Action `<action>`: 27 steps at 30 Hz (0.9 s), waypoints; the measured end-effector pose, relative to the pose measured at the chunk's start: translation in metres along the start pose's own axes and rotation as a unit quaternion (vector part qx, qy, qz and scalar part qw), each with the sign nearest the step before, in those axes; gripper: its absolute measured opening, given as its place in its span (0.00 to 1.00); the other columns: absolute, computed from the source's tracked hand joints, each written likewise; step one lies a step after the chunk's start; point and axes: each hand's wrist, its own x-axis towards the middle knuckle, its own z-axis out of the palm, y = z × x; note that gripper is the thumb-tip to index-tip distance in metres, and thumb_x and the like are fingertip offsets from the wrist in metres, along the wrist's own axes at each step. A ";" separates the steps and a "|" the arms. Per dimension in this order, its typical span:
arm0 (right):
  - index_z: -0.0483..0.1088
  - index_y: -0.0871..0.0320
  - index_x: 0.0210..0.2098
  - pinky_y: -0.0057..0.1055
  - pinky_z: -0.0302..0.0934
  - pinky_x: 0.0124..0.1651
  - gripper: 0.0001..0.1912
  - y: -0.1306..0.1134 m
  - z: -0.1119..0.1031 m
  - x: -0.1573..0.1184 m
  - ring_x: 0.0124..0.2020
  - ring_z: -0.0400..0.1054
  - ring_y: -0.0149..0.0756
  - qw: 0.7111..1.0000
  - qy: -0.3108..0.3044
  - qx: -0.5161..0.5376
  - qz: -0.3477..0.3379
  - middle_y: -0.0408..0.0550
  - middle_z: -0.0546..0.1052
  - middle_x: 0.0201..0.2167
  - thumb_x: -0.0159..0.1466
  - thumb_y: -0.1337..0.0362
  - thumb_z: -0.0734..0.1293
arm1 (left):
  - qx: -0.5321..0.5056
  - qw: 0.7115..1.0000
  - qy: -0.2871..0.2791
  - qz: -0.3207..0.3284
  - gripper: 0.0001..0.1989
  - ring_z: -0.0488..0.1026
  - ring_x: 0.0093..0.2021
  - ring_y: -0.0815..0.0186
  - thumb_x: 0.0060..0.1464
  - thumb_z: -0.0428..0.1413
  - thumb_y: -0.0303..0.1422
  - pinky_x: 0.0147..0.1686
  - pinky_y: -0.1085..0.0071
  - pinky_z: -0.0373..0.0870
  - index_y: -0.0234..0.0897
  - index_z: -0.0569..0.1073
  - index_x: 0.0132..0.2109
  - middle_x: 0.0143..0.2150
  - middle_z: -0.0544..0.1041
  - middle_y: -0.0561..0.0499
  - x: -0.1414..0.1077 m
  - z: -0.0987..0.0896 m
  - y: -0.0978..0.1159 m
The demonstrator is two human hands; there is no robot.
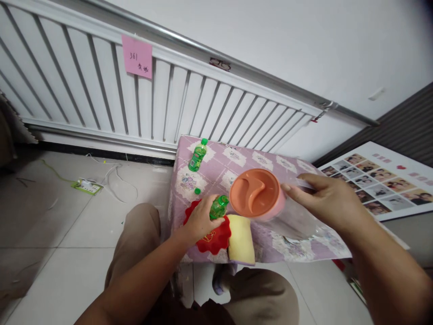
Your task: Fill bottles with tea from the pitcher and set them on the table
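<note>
My left hand [202,219] is closed around an uncapped green plastic bottle [219,207], holding it over a red scalloped plate [214,239]. In my right hand [324,198] is the handle of a clear jug [297,221] with an orange top [255,193]. The jug is tilted, its top turned left and its rim close to the bottle's mouth. Whether they touch, or any liquid runs between them, I cannot tell. A loose green cap [197,191] lies on the tablecloth behind the plate. Farther back, a second green bottle [198,155] stands capped. A folded yellow cloth [241,239] lies right of the plate.
A purple patterned cloth covers the small table [233,155]. Behind it runs a white radiator [169,99] with a pink note [138,56]. A photo board [379,180] leans at the right. On the floor at left are a power strip [86,186] and cables.
</note>
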 end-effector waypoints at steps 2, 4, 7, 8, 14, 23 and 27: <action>0.64 0.55 0.18 0.28 0.47 0.20 0.30 0.006 0.006 -0.003 0.19 0.53 0.29 0.999 -0.020 0.022 0.011 0.40 0.59 0.15 0.50 0.34 0.68 | -0.004 1.000 -0.001 -0.001 0.34 0.69 0.61 0.55 0.49 0.64 0.26 0.62 0.54 0.65 0.43 0.61 0.61 0.59 0.71 0.44 0.000 -0.001 0.001; 0.62 0.55 0.17 0.28 0.46 0.20 0.29 0.013 0.013 -0.007 0.18 0.51 0.28 0.998 -0.017 0.047 0.024 0.39 0.57 0.15 0.51 0.35 0.68 | -0.007 1.000 -0.003 -0.002 0.34 0.69 0.61 0.55 0.49 0.63 0.26 0.62 0.54 0.65 0.43 0.61 0.61 0.59 0.71 0.44 0.000 -0.002 0.003; 0.63 0.55 0.17 0.28 0.46 0.19 0.27 0.025 0.022 -0.011 0.17 0.52 0.28 0.995 -0.012 0.081 0.057 0.38 0.59 0.14 0.52 0.39 0.69 | -0.012 1.000 -0.008 -0.005 0.34 0.68 0.62 0.55 0.49 0.63 0.24 0.63 0.55 0.64 0.41 0.61 0.62 0.60 0.70 0.42 -0.001 -0.003 0.005; 0.64 0.55 0.18 0.28 0.48 0.19 0.26 0.029 0.024 -0.012 0.18 0.54 0.29 0.993 -0.017 0.097 0.071 0.39 0.61 0.14 0.52 0.40 0.69 | -0.013 1.000 -0.010 -0.006 0.34 0.68 0.62 0.55 0.49 0.63 0.24 0.63 0.55 0.64 0.41 0.61 0.62 0.60 0.70 0.42 -0.001 -0.004 0.005; 0.72 0.57 0.22 0.30 0.57 0.25 0.26 0.042 0.035 -0.017 0.23 0.62 0.33 0.967 -0.058 0.220 0.114 0.43 0.71 0.18 0.48 0.39 0.72 | 0.002 1.000 -0.017 0.005 0.37 0.68 0.62 0.54 0.49 0.63 0.25 0.62 0.54 0.65 0.41 0.59 0.64 0.61 0.69 0.42 0.000 -0.002 0.000; 0.65 0.55 0.18 0.28 0.51 0.20 0.25 0.083 0.063 -0.008 0.17 0.53 0.26 0.860 0.141 0.454 0.185 0.37 0.62 0.14 0.51 0.43 0.75 | 0.014 1.000 -0.013 -0.017 0.37 0.67 0.62 0.54 0.49 0.63 0.28 0.64 0.54 0.63 0.43 0.58 0.63 0.61 0.68 0.42 -0.002 0.002 -0.006; 0.61 0.54 0.16 0.28 0.49 0.19 0.26 0.098 0.087 0.002 0.17 0.51 0.27 0.824 0.179 0.506 0.183 0.37 0.58 0.13 0.50 0.44 0.74 | 0.016 0.999 -0.008 -0.037 0.37 0.66 0.64 0.55 0.49 0.62 0.29 0.65 0.54 0.61 0.43 0.58 0.64 0.63 0.67 0.43 -0.004 0.003 -0.005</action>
